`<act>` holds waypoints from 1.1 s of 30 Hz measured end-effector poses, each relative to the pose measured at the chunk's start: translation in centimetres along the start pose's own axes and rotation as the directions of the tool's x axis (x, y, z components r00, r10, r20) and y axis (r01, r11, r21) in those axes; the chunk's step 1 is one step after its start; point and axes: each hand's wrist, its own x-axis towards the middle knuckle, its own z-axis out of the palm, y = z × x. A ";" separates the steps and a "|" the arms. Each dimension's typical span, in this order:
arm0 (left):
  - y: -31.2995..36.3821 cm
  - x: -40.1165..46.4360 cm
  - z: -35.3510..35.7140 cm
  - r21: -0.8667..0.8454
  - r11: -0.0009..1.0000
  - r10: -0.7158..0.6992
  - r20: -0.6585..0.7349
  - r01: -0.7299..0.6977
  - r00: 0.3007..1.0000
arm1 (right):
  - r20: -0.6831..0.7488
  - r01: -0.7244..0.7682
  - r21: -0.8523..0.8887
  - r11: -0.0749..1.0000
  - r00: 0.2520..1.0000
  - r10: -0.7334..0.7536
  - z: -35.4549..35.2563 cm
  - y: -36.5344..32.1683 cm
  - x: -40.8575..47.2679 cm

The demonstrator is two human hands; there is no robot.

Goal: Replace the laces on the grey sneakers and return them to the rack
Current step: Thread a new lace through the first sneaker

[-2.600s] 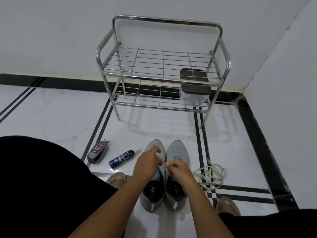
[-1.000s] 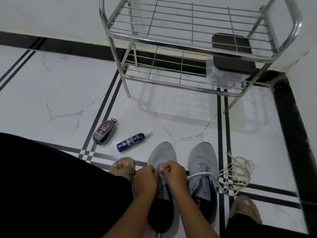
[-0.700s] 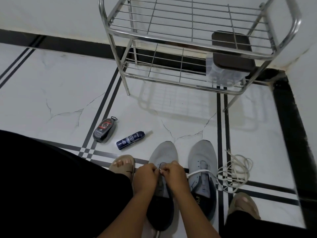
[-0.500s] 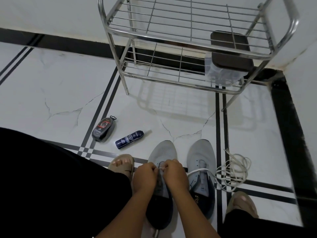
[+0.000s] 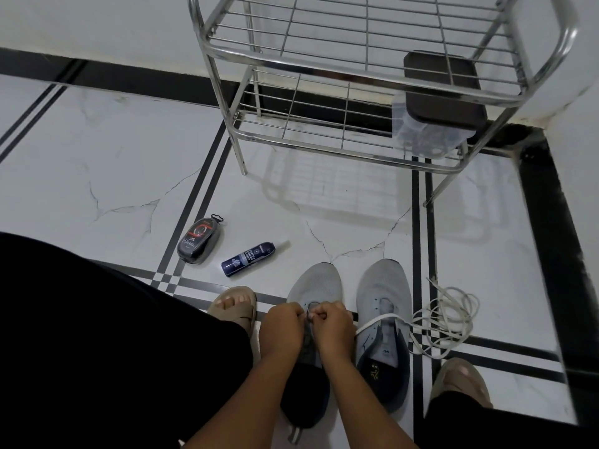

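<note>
1. White marble floor (image 5: 113, 163) with black inlay lines carried every item; it met a white wall along a black skirting strip. Between the frame 2.6 s earlier and this one, the view had tilted down and moved closer, so the rack filled the top of the picture.
2. The steel rack (image 5: 356, 63) stood against the wall, both wire shelves without shoes. A dark-lidded clear container (image 5: 434, 102) sat at the right end of the lower shelf. The return step was therefore judged not yet begun.
3. The grey sneakers stood side by side, toes toward the rack. The left sneaker (image 5: 316, 286) lay under both hands; the right sneaker (image 5: 384, 306) stood just beside it, eyelets bare.
4. The white lace (image 5: 447, 319) lay in a loose coil on the floor to the right of the right sneaker, one strand running across that shoe's tongue to the right hand.
5. The left hand (image 5: 281, 328) had its fingers curled at the left sneaker's front eyelets; what its grip held could not be told. Earlier it sat further toward the toe.
6. The right hand (image 5: 334, 328) pinched the lace end at the same eyelets. Both hands had shifted from the gap between the shoes onto the left sneaker, so threading was judged at its first eyelets.
7. A black polish applicator (image 5: 200, 241) and a blue spray can (image 5: 248, 259) lay untouched to the left.
</note>
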 end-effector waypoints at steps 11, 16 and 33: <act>-0.3 0.1 0.3 0.002 0.999 0.044 0.002 -0.044 0.999 | 0.016 0.031 0.148 0.988 0.999 -0.034 -0.5 0.5 0.3; -0.7 0.2 0.3 0.031 0.997 0.075 0.033 -0.076 0.997 | 0.018 0.181 -0.044 0.983 0.984 -0.180 -0.7 0.6 0.3; -1.0 1.0 0.7 -0.001 0.990 0.141 0.130 -0.142 0.982 | 0.017 0.153 -0.111 0.982 0.988 -0.152 -1.4 0.2 -0.1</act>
